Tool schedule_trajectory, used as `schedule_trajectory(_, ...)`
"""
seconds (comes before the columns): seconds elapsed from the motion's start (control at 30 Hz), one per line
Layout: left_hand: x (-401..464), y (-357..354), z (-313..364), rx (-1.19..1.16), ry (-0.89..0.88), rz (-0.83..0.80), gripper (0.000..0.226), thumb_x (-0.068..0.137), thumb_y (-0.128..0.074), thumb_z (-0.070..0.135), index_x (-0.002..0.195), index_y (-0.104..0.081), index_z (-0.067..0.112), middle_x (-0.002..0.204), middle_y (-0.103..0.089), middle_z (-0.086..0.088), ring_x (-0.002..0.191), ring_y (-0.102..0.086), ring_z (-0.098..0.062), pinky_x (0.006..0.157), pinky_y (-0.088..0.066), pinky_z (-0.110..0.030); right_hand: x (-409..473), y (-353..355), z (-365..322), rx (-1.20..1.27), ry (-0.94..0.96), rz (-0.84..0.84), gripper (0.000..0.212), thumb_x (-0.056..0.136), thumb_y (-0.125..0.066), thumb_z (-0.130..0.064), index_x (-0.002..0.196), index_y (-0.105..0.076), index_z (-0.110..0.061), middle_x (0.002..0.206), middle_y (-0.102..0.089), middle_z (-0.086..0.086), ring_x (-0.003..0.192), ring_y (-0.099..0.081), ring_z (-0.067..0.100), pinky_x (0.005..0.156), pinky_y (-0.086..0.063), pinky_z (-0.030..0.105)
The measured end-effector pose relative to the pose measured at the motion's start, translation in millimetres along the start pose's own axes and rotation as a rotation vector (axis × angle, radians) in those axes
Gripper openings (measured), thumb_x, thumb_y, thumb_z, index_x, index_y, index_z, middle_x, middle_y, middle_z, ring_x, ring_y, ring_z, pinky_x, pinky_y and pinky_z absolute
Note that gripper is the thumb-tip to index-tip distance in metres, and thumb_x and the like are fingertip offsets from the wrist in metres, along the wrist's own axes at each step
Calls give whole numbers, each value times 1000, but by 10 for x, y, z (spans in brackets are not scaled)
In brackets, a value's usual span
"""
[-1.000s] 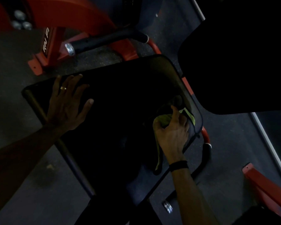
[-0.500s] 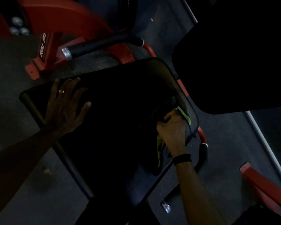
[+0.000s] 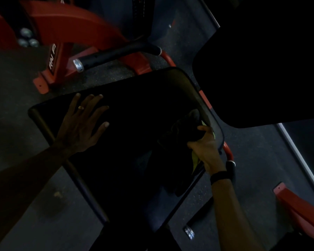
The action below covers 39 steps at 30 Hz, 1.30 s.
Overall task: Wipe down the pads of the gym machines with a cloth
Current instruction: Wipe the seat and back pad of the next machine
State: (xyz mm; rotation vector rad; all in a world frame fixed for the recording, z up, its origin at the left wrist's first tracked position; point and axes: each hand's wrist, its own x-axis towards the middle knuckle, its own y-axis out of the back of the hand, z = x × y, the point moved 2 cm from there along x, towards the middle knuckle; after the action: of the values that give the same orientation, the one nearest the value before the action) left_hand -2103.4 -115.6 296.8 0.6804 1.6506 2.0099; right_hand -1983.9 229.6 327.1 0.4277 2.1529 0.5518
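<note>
Dim gym, head cam looking down at a black seat pad (image 3: pixel 134 124) w/ rounded corners. Left hand (image 3: pixel 82 127) lies flat on the pad's upper-left part, fingers straight & spread, ring on one finger, holding nothing; looks like it's bracing or steadying. Right hand (image 3: pixel 205 147) sits at the pad's right edge, fingers curled round a bunched cloth (image 3: pixel 179 138), dark on the outside w/ a yellow-green side peeking out under the palm & by the knuckles. Cloth rests on the pad surface, a tail of it trailing toward the pad's near-right edge. Black band on the right wrist.

A 2nd, bigger black pad (image 3: pixel 261 69) sits upper right, just beside the first, prob the backrest. Red frame (image 3: pixel 76 28) & a black handle (image 3: pixel 116 53) w/ a chrome end cap lie beyond the seat, on the dark speckled floor.

Step in hand, as I judge it: wiping the seat pad, working its right-hand side. How much of the seat is done can't be told, too dark to see wet streaks. Next move prob needs the cloth pressed flat & swept across toward the left hand, which must lift off so its patch gets wiped too, then on to the backrest pad
</note>
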Motion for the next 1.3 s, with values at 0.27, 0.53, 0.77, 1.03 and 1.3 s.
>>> schedule_trajectory(0.27, -1, 2, 24, 0, -60, -12, 53, 101, -40, 41, 135, -58, 4, 151, -45, -20, 139, -43, -40, 120, -21, -59, -61, 69, -36, -56, 97, -88, 59, 84, -65, 4, 135, -44, -15, 106, -51, -7, 110, -57, 24, 93, -53, 42)
schedule_trajectory(0.53, 19, 22, 33, 12, -51, -29, 55, 101, -39, 42, 135, -58, 4, 151, -45, -21, 138, -45, -42, 119, -22, -60, 122, 426, 125, 335, 69, -336, 78, 84, -48, 19, 138, -50, -37, 139, -52, 6, 111, -62, 30, 91, -56, 54)
schedule_trajectory(0.77, 9, 6, 23, 9, -29, -37, 56, 101, -39, 44, 135, -58, 5, 152, -45, -20, 138, -44, -40, 120, -20, -59, 178, 398, 424, -133, 168, -62, 64, 86, -59, 14, 137, -43, -20, 98, -60, 9, 79, -65, 23, 60, -58, 39)
schedule_trajectory(1.03, -1, 3, 18, 8, -22, -16, 55, 101, -39, 43, 136, -58, 5, 152, -44, -20, 138, -45, -41, 118, -22, -62, 251, 413, 435, -140, 168, 193, 62, 83, -55, 16, 138, -46, -11, 103, -62, 9, 83, -62, 17, 71, -53, 26)
schedule_trajectory(1.3, 2, -10, 2, 19, -9, -9, 55, 102, -39, 44, 137, -58, 5, 152, -44, -20, 138, -44, -41, 120, -20, -60, -40, -422, 196, -586, 471, 205, 92, 82, -32, -84, 158, -25, -32, 166, -11, 15, 151, -9, 42, 116, 3, 62)
